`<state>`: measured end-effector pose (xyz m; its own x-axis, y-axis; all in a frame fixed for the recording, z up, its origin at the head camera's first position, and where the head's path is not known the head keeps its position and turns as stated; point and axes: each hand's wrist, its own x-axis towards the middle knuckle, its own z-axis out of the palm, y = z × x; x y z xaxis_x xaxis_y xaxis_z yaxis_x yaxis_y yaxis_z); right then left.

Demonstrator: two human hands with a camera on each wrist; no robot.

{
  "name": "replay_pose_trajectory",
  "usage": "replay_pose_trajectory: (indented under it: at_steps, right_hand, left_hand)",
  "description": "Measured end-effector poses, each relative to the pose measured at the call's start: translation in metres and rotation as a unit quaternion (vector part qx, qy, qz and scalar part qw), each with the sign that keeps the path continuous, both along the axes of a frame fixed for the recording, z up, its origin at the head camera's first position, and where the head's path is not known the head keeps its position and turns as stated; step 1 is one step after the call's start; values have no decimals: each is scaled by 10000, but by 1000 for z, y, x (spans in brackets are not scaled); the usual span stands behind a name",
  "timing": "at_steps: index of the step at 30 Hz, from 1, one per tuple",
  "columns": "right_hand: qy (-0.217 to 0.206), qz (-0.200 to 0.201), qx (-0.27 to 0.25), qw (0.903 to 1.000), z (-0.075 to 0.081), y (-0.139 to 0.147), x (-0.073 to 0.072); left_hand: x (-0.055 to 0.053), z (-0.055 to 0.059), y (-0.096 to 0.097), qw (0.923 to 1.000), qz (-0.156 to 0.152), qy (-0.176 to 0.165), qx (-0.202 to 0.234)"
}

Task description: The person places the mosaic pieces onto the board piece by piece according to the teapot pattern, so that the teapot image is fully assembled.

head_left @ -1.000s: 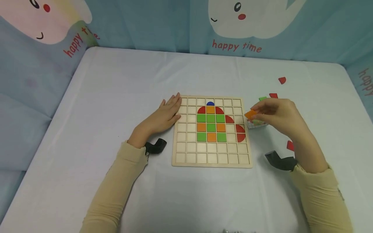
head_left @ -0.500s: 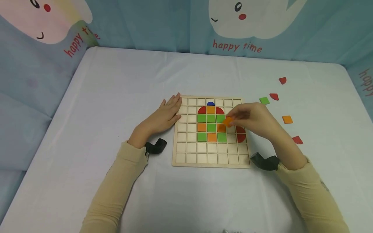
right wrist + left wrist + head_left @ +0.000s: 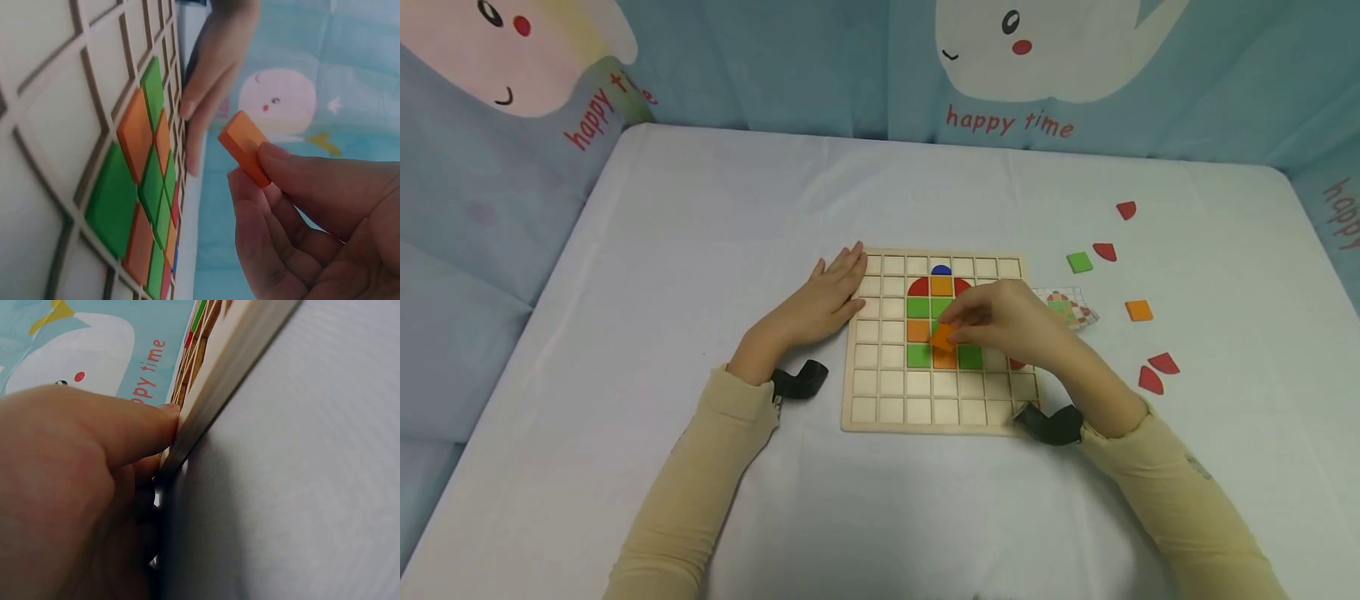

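A pale wooden grid board [image 3: 891, 383] lies on the table, with green and orange square tiles, red quarter-round tiles and a blue half-round tile [image 3: 942, 270] set in its cells. My right hand [image 3: 1011, 321] pinches an orange square tile [image 3: 245, 147] between thumb and fingers. In the right wrist view this tile is tilted and apart from the board's surface. The head view has it over the middle columns, where the hand hides several cells. My left hand [image 3: 820, 300] lies with fingers extended against the board's left edge; its thumb [image 3: 147, 428] touches that edge in the left wrist view.
Right of the board lies a printed pattern card [image 3: 1060, 307], partly behind my right wrist. Loose tiles lie farther right: a green square [image 3: 1079, 262], an orange square [image 3: 1138, 311] and several red quarter-rounds [image 3: 1151, 381]. A printed blue curtain [image 3: 820, 67] hangs behind the table.
My right hand has carried the orange tile left, from beside the card to over the board's middle. The card and the loose tiles on the right have come into sight. My left hand stays put.
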<state>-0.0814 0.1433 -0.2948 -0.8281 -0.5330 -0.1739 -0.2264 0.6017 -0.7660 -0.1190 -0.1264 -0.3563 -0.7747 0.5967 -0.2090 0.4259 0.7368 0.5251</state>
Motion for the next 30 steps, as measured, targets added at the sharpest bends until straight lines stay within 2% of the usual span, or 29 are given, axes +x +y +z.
replay_pose_trajectory:
  at_steps: [7,12,21,30]
  right_hand:
    - [-222,384,102,9990,-8,-12,4]
    - [-244,607,104,9978,-15,-16,6]
    - [-389,745,475,9953,-22,-22,8]
    - [-301,933,371,9945,-25,-24,8]
  left_hand:
    - [3,-3,-3,10000,-20,36,46]
    - [2,0,-2,10000,-17,76,11]
    - [2,1,-1,10000,14,46,-14]
    - [2,-1,-3,10000,35,63,-1]
